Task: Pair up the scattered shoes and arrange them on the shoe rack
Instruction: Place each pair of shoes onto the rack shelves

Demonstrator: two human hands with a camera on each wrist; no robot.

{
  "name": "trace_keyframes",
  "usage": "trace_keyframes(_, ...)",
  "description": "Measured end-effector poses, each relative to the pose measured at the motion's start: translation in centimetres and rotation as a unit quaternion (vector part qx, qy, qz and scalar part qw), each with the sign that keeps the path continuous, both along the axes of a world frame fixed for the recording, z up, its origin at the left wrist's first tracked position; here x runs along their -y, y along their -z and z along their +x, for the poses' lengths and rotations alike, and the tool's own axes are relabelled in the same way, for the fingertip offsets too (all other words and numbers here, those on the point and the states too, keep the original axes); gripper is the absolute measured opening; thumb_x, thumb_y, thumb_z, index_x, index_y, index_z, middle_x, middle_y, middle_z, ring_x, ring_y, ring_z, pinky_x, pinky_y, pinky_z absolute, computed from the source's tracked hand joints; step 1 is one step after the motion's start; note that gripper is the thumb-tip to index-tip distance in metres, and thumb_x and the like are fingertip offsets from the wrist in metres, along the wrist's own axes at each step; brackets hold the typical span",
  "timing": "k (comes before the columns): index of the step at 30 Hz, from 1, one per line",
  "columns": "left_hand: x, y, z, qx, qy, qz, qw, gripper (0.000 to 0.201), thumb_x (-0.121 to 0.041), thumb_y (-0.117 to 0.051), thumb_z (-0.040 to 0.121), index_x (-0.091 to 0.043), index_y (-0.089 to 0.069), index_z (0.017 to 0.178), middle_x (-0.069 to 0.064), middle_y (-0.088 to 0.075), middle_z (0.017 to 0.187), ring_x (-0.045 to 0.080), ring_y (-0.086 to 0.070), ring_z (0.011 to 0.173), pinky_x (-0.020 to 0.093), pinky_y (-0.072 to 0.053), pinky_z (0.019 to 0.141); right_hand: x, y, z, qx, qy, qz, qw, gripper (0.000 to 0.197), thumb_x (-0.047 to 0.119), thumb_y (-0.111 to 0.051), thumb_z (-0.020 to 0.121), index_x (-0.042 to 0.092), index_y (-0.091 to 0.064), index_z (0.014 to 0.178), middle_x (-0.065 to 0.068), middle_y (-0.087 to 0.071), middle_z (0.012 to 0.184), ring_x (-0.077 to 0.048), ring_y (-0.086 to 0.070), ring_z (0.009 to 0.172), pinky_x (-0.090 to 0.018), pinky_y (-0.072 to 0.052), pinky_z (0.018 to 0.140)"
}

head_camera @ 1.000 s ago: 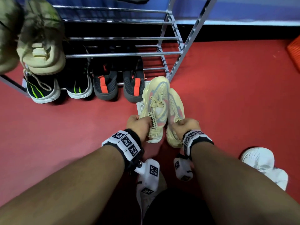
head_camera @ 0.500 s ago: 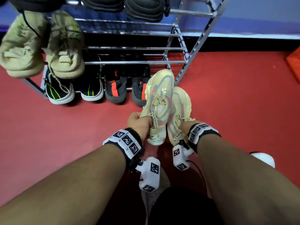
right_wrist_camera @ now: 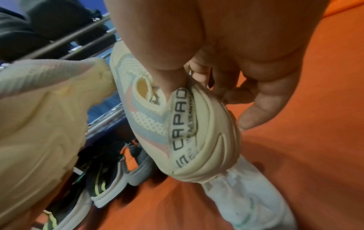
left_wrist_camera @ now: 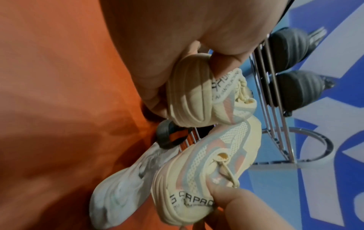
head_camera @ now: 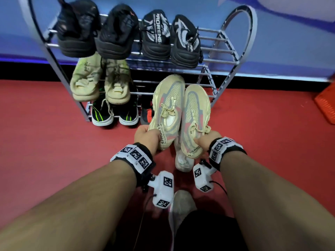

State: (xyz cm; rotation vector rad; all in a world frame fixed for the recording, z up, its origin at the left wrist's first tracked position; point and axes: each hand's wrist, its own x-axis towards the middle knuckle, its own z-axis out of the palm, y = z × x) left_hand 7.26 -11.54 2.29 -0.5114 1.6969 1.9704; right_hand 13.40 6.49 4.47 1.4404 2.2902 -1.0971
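Two matching cream sneakers with grey and pink mesh hang side by side in the air before the metal shoe rack (head_camera: 233, 51). My left hand (head_camera: 146, 136) grips the heel of the left cream sneaker (head_camera: 167, 109) (left_wrist_camera: 199, 95). My right hand (head_camera: 204, 141) pinches the heel collar of the right cream sneaker (head_camera: 195, 116) (right_wrist_camera: 161, 118), thumb inside the opening. Both toes point at the rack's middle shelf (head_camera: 163, 82), right of a tan pair (head_camera: 101, 82). A white sneaker (head_camera: 183, 160) (right_wrist_camera: 248, 196) lies on the red floor beneath them.
The top shelf holds two black pairs (head_camera: 155, 35). On the bottom row sit black shoes with green stripes (head_camera: 101, 115) and dark shoes with orange tabs (head_camera: 147, 115). An orange crate (head_camera: 326, 104) stands at the far right. My white-shod foot (head_camera: 181, 201) is below my wrists.
Both hands have lifted the cream pair up and forward toward the rack's middle shelf. My view has tilted upward, bringing the top shelf into sight.
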Motion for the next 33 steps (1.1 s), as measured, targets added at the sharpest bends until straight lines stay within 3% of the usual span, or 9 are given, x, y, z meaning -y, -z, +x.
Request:
trace_keyframes(5,1.8,-2.0,-1.7,0.008,-0.025,0.038,0.999,0.015,-0.009,-0.049,0.042,-0.022,-0.050,0.048,0.009,-0.046,0.075,0.029,-0.046,0.069,0.044,-0.038,0.061,2.7,-1.9,-3.0,-0.092,-0.019,-0.026,0.995,0.046,0.024,-0.070,0.086,0.002,-0.055,0.123,-0.015,-0.062,0.112,-0.031,-0.061,0.099,-0.039,-0.050,0.091)
trace_keyframes(7,2.3,-2.6,-2.1,0.013,-0.023,0.052,0.998,0.018,-0.008,-0.052,0.050,-0.024,-0.051,0.059,0.009,-0.048,0.076,0.028,-0.050,0.069,0.040,-0.042,0.060,3.7,-2.2,-4.4,-0.124,-0.016,-0.040,0.991,0.040,0.029,-0.071,0.084,0.005,-0.058,0.114,-0.012,-0.063,0.106,-0.029,-0.062,0.094,-0.042,-0.053,0.089)
trace_keyframes(10,2.7,-3.4,-3.2,-0.002,-0.023,0.060,0.998,0.015,0.002,-0.053,0.078,-0.009,-0.053,0.089,0.007,-0.054,0.073,0.017,-0.059,0.059,0.027,-0.050,0.052,4.6,-2.1,-6.3,-0.158,-0.016,-0.022,0.987,0.030,0.034,-0.064,0.088,0.013,-0.051,0.070,-0.004,-0.054,0.066,-0.022,-0.051,0.060,-0.030,-0.043,0.061)
trace_keyframes(14,2.6,-3.1,-5.0,0.023,-0.048,0.102,0.993,0.035,-0.010,-0.062,0.082,-0.001,-0.052,0.114,0.012,-0.065,0.094,0.022,-0.067,0.080,0.039,-0.059,0.071,4.8,-1.6,-7.6,-0.200,0.014,0.007,0.980,0.049,0.044,-0.053,0.093,0.019,-0.036,0.054,0.001,-0.036,0.051,-0.019,-0.034,0.047,-0.028,-0.033,0.055)
trace_keyframes(18,2.1,-2.0,-5.7,0.043,-0.119,0.144,0.981,0.079,-0.027,-0.074,0.067,-0.005,-0.044,0.136,0.019,-0.064,0.120,0.032,-0.068,0.103,0.045,-0.060,0.073,4.9,-1.1,-8.3,-0.248,0.081,-0.081,0.962,0.046,0.043,-0.050,0.096,0.012,-0.044,0.063,-0.001,-0.043,0.058,-0.019,-0.042,0.052,-0.025,-0.038,0.049)
trace_keyframes(19,2.0,-1.5,-5.9,0.043,-0.131,0.150,0.979,0.077,-0.029,-0.076,0.069,-0.003,-0.046,0.135,0.020,-0.063,0.120,0.033,-0.067,0.103,0.043,-0.060,0.072,5.0,-0.9,-8.6,-0.264,0.093,-0.133,0.951,0.039,0.040,-0.057,0.092,0.009,-0.052,0.070,-0.003,-0.053,0.065,-0.020,-0.052,0.059,-0.022,-0.046,0.056)
trace_keyframes(21,1.9,-0.9,-6.3,0.041,-0.149,0.168,0.974,0.066,-0.026,-0.076,0.077,-0.001,-0.047,0.132,0.021,-0.064,0.120,0.033,-0.068,0.103,0.042,-0.060,0.072,5.3,-0.9,-9.0,-0.287,0.130,-0.256,0.914,0.025,0.025,-0.064,0.078,0.010,-0.066,0.098,-0.010,-0.069,0.091,-0.029,-0.067,0.082,-0.040,-0.056,0.076)
trace_keyframes(27,1.7,-0.3,-7.2,0.003,-0.114,0.169,0.979,0.075,-0.001,-0.072,0.059,0.004,-0.048,0.129,0.028,-0.066,0.112,0.037,-0.069,0.098,0.044,-0.058,0.083,5.2,-0.8,-10.1,-0.355,0.139,-0.338,0.860,0.077,-0.009,-0.042,0.061,0.018,-0.052,0.133,-0.019,-0.068,0.113,-0.041,-0.068,0.098,-0.064,-0.051,0.080)
trace_keyframes(33,1.0,0.7,-8.8,-0.005,-0.105,0.109,0.988,0.055,-0.004,-0.067,0.086,-0.011,-0.040,0.134,0.015,-0.065,0.116,0.024,-0.069,0.083,0.030,-0.053,0.059,4.9,-0.2,-11.4,-0.408,0.217,-0.325,0.825,0.071,-0.013,-0.053,0.062,0.001,-0.051,0.132,-0.026,-0.066,0.115,-0.038,-0.069,0.099,-0.055,-0.054,0.088)
